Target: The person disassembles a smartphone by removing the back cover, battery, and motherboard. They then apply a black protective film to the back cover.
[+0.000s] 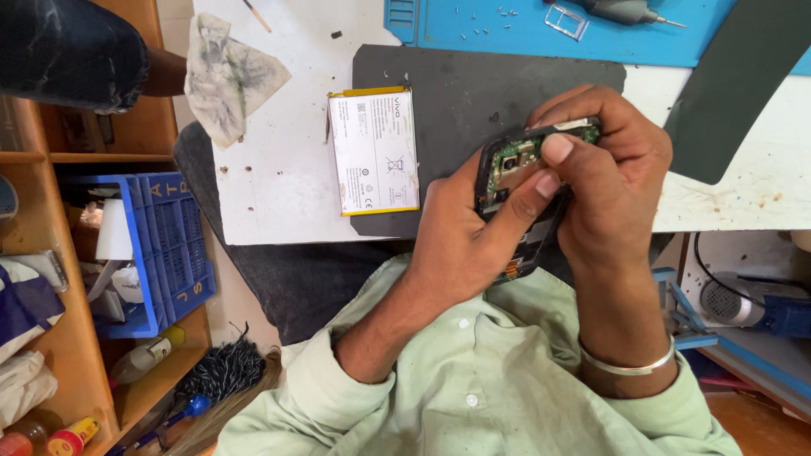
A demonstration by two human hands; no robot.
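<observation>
Pale green shirt (pixel 473 388) fills the bottom of the view, sleeves rolled up the forearms. Silver bangle (pixel 629 365) on the right wrist. Both hands are raised over the near edge of the counter (pixel 279 186), holding an opened phone (pixel 517 181) between them. Left hand (pixel 473 232) grip: clenched on the phone from the left and underneath, thumb stretched across its open back. Right hand (pixel 612 173) grip: wrapped around the phone's top and right side, index fingertip pressing on the upper part by the green circuit board (pixel 517 154). Phone is tilted, back cover off, dark frame and innards showing; lower end sticks out below the hands over the lap.

On the counter, just left of the hands: a flat white battery (pixel 374 152) with yellow edges, lying half on a dark grey mat (pixel 456 84), not touching the phone. Further left, a crumpled dirty cloth (pixel 226 76). At the far edge, a blue work mat (pixel 541 29) with scattered small screws (pixel 490 21), a metal SIM tray (pixel 566 21) and an electric screwdriver (pixel 625 10).

Left side: wooden shelves (pixel 51 253) with a blue plastic crate (pixel 165 245). Broom (pixel 224 380) below it. Right, under the counter: a grey and blue blower-like tool (pixel 743 304).
</observation>
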